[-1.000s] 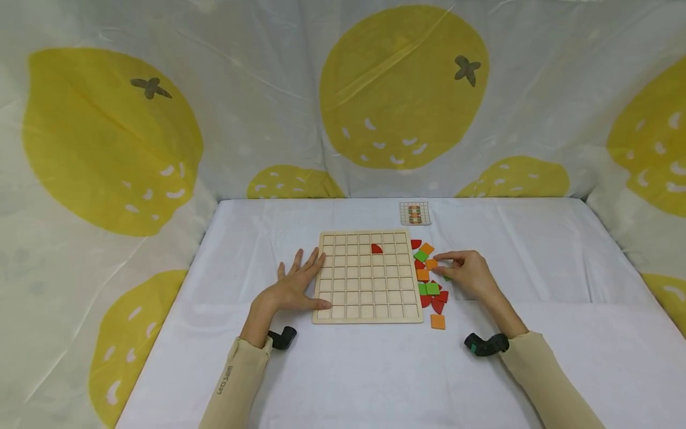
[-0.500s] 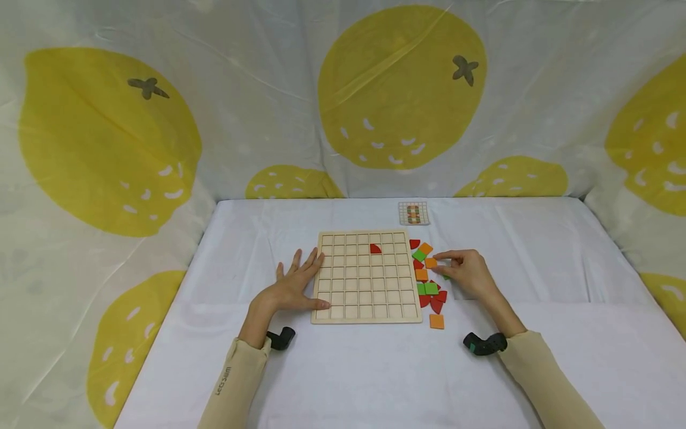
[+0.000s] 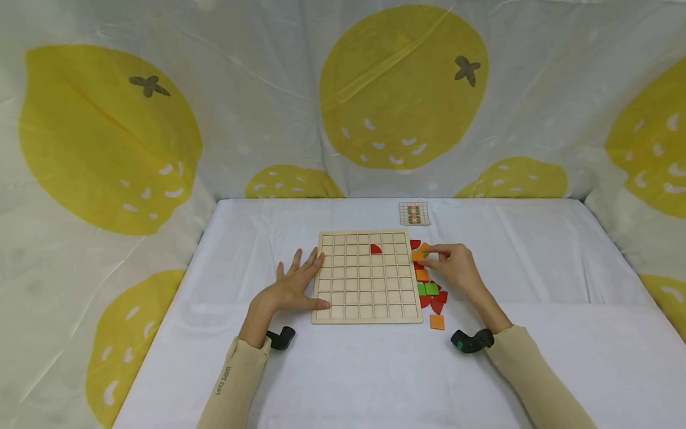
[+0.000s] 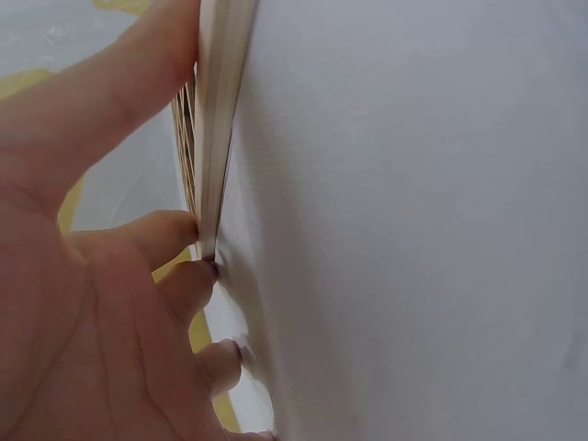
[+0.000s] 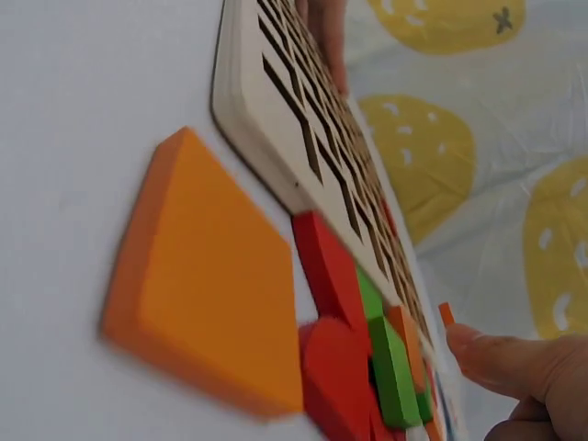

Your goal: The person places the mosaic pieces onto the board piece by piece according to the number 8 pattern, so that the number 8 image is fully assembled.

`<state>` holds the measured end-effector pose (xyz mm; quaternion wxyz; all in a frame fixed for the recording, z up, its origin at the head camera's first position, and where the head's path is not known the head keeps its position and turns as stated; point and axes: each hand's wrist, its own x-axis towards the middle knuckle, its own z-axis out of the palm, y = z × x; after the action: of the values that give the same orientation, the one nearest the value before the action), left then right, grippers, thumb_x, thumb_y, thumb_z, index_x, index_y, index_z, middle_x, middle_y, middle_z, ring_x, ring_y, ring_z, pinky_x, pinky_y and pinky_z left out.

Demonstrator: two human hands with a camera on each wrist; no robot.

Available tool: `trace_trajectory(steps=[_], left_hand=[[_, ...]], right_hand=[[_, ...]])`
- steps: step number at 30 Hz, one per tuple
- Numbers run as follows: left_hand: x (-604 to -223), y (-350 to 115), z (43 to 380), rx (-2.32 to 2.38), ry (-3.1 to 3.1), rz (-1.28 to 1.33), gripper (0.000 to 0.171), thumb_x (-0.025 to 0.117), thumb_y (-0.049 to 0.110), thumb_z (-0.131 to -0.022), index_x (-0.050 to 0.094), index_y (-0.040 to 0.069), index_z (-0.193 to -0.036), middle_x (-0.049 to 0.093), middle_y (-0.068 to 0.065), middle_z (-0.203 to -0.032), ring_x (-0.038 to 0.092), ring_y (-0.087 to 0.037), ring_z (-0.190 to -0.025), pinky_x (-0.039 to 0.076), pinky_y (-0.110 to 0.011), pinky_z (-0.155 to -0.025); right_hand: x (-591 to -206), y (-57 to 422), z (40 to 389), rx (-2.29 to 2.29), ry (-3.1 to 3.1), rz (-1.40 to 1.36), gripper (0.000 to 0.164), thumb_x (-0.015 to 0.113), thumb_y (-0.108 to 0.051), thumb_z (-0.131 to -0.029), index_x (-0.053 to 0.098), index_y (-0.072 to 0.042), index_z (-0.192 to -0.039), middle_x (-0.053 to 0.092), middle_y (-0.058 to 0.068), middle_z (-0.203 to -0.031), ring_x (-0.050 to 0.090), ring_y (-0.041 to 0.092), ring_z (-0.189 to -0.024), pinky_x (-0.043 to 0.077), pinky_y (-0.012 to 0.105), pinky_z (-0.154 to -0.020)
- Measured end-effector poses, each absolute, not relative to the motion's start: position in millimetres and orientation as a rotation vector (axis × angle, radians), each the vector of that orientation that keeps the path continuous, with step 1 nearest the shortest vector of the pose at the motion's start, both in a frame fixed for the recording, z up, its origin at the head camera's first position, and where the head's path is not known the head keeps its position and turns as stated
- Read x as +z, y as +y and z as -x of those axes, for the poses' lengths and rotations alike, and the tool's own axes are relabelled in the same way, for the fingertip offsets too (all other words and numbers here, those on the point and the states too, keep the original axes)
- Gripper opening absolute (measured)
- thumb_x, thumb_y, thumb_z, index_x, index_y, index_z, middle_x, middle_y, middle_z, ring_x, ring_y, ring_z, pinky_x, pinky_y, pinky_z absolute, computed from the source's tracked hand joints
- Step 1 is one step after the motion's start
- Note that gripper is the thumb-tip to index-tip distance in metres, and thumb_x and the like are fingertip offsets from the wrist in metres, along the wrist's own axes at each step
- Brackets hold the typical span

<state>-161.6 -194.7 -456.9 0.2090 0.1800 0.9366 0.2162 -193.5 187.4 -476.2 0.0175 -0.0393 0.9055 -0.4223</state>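
Observation:
My left hand [image 3: 292, 292] lies spread at the left side of a wooden grid board [image 3: 367, 279], thumb over the front corner and fingertips along its edge. Between thumb and fingertips, my right hand [image 3: 460, 268] pinches an orange square tile [image 3: 417, 255], just right of the board and over the pile. In the right wrist view the edge of that orange tile [image 5: 447, 314] shows at the thumb tip. One red quarter-circle piece [image 3: 376, 248] sits in a cell of the second row from the back.
Loose red quarter-circles [image 3: 437, 306], green squares [image 3: 432, 289] and orange squares lie heaped along the board's right edge. A separate orange square [image 3: 436, 322] lies nearest the front. Behind the board is a small card [image 3: 414, 213] with a coloured grid pattern.
My right hand has moved left and slightly away from me, carrying the orange square tile from the pile's right side towards the board. My left hand stays at the board.

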Motion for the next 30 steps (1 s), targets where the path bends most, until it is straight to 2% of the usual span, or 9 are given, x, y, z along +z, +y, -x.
trace_trajectory(steps=[9,20,30], left_hand=[[-458.3,-196.6,162.1,0.591,2.599,-0.495,0.115,0.081,0.049,-0.087,0.009,0.010,-0.167,-0.002,-0.010,-0.176,-0.015,-0.044,-0.160,-0.008,-0.081,-0.117],[-456.8,-194.8,161.0,0.596,2.607,-0.491,0.115,0.082,0.049,-0.086,0.010,0.011,-0.167,-0.002,-0.009,-0.176,-0.015,-0.043,-0.160,-0.008,-0.080,-0.118],[-459.1,-194.6,162.4,0.604,2.604,-0.491,0.115,0.081,0.049,-0.086,0.010,0.010,-0.167,-0.001,-0.010,-0.176,-0.014,-0.045,-0.160,-0.008,-0.080,-0.117]], right_hand=[[-476.5,136.9,211.3,-1.399,2.711,0.271,0.033,0.084,-0.022,-0.087,0.079,-0.005,-0.115,0.030,-0.004,-0.052,0.025,0.012,-0.043,0.022,0.022,-0.044],[-481.4,107.5,226.9,-1.403,2.719,0.354,0.028,0.085,-0.021,-0.087,0.081,-0.006,-0.110,0.040,-0.002,-0.053,0.032,0.012,-0.047,0.026,0.022,-0.047],[-483.0,93.9,230.1,-1.377,2.735,0.356,0.032,0.085,-0.022,-0.088,0.079,-0.004,-0.114,0.047,0.000,-0.054,0.036,0.012,-0.047,0.028,0.023,-0.048]])
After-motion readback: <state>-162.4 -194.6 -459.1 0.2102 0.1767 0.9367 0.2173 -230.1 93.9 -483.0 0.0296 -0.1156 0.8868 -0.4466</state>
